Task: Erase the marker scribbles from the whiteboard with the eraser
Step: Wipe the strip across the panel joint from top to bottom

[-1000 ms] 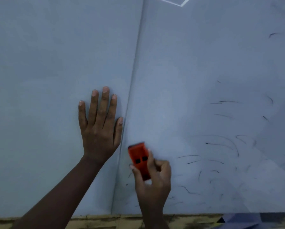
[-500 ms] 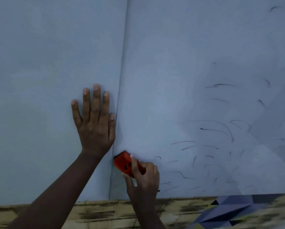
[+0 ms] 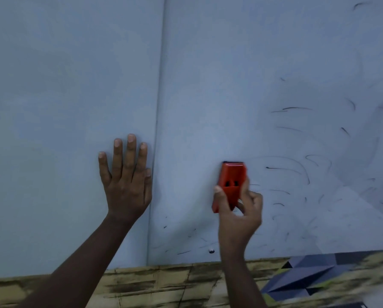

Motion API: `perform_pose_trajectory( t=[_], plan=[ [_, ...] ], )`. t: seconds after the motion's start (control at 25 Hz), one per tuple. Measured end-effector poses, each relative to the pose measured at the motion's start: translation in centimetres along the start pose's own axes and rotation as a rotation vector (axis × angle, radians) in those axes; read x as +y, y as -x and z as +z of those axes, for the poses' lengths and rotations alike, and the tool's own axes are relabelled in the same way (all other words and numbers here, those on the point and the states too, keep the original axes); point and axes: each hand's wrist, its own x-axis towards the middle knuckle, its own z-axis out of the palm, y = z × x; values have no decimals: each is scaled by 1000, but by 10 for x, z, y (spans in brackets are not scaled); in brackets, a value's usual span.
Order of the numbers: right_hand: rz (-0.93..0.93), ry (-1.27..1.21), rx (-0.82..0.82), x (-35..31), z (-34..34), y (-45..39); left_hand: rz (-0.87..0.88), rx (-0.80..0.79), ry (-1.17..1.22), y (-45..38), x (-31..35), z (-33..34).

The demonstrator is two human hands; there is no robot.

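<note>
A pale whiteboard (image 3: 230, 74) fills most of the view, split by a vertical seam. My right hand (image 3: 239, 216) grips a red eraser (image 3: 232, 178) held upright against the right panel, its dark pad at the top. Thin black marker scribbles (image 3: 297, 172) are scattered to the right of the eraser and below it near the board's bottom edge. My left hand (image 3: 126, 176) rests flat on the left panel, fingers straight and pointing up, just left of the seam.
Below the board runs a yellowish, dark-streaked surface (image 3: 155, 285). A blue and dark patterned patch (image 3: 308, 274) lies at the lower right. A small shiny dot (image 3: 211, 251) sits on the board near its bottom edge.
My right hand has carried the eraser from beside the seam up and to the right, and turned it upright. The left hand stays flat on the left panel.
</note>
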Motion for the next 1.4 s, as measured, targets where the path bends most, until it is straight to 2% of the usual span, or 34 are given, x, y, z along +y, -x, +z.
perform_pose_trajectory(
  t=[0.12,0.2,0.28,0.36,0.44,0.56,0.64,0.72,0.8,0.88,0.96,1.04,1.12,1.16,1.24,1.32,1.4],
  plan=[
    [169,-65,142,19,-13,4,-4,-5,-5,3,2,0],
    [305,-16,194,34,-17,24,-12,-9,-4,5,3,0],
    [362,-31,205,40,-12,40,-17,-12,-2,7,3,0],
    [277,-59,150,32,0,50,-24,-17,0,7,4,1],
    [96,29,38,24,15,62,-30,-15,3,8,5,2],
    [-255,366,-201,41,28,91,-34,-9,-9,9,6,3],
    [-494,625,-358,77,26,112,-40,-5,-10,9,6,3],
    [-622,798,-463,112,13,132,-45,-2,-6,10,7,3],
    [-623,829,-532,132,-2,140,-41,-4,-2,13,6,3],
    [-596,793,-480,128,-8,128,-26,-5,-7,16,6,4],
    [-524,676,-342,104,-4,104,-24,-9,-9,19,6,5],
    [-356,462,-180,75,2,81,-26,-10,-11,21,7,6],
    [-195,254,-71,58,6,68,-28,-6,-15,23,8,7],
    [-171,213,-44,55,8,67,-29,-4,-13,24,8,7],
    [-272,288,-66,56,12,73,-30,1,-6,25,8,7],
    [-493,470,-196,70,17,88,-23,3,-4,25,9,7],
    [-625,646,-316,93,21,112,-33,4,-2,25,8,7]
  ],
)
